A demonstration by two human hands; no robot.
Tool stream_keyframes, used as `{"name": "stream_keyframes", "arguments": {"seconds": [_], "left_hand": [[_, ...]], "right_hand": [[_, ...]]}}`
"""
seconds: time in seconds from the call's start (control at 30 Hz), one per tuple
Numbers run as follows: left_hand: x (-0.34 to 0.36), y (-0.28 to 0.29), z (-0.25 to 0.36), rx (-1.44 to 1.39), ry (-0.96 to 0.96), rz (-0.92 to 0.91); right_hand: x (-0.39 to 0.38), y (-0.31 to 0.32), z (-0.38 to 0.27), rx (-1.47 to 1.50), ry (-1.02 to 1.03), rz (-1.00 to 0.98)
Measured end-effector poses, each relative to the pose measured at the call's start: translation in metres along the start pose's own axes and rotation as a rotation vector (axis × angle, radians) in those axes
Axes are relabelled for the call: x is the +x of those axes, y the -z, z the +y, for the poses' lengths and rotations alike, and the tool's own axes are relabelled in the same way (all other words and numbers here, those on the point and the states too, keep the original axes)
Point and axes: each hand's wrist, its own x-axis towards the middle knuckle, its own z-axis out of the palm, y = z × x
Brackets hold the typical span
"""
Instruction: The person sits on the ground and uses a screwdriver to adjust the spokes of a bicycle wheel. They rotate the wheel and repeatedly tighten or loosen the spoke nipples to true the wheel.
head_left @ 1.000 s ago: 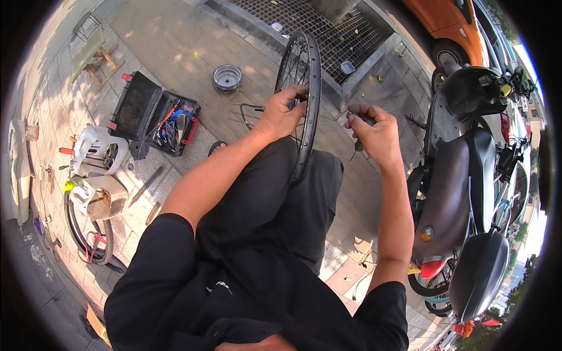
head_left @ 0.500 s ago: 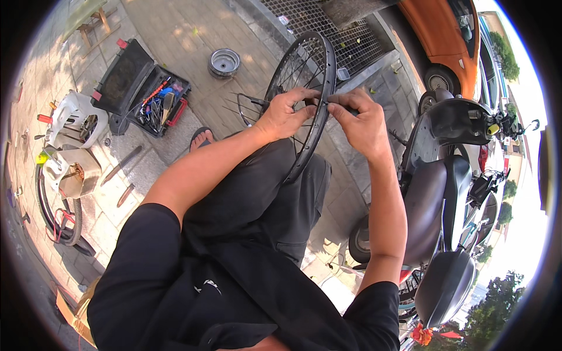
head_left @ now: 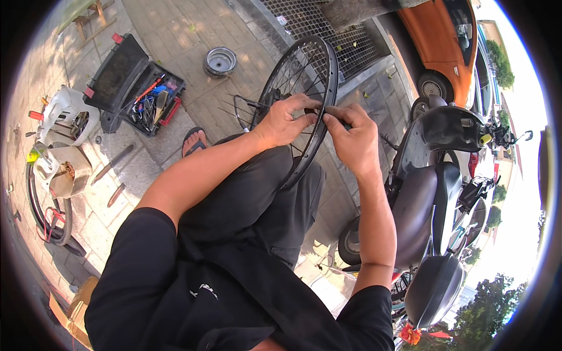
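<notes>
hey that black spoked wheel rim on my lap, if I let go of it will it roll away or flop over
The black wheel rim is round and stands on edge against the knee, so it would probably roll or tip once the left hand and right hand release it. Thin spokes and an open centre suggest it is light yet stiff.

shirt [head_left: 175,286]: black, short sleeves, small white chest mark | trousers [head_left: 257,199]: dark grey | sandal [head_left: 194,142]: dark straps
</notes>
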Motion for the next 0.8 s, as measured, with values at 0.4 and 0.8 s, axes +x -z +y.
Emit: {"name": "stream_keyframes", "arguments": {"seconds": [0.4, 0.8], "left_hand": [[0.000, 0.001, -0.006, 0.013, -0.046, -0.022], [0.000, 0.002, -0.003, 0.038, 0.006, -0.027]], "right_hand": [[-0.005, -0.004, -0.005, -0.006, -0.008, 0.026], [-0.009, 0.005, -0.007, -0.011, -0.092, 0.028]]}}
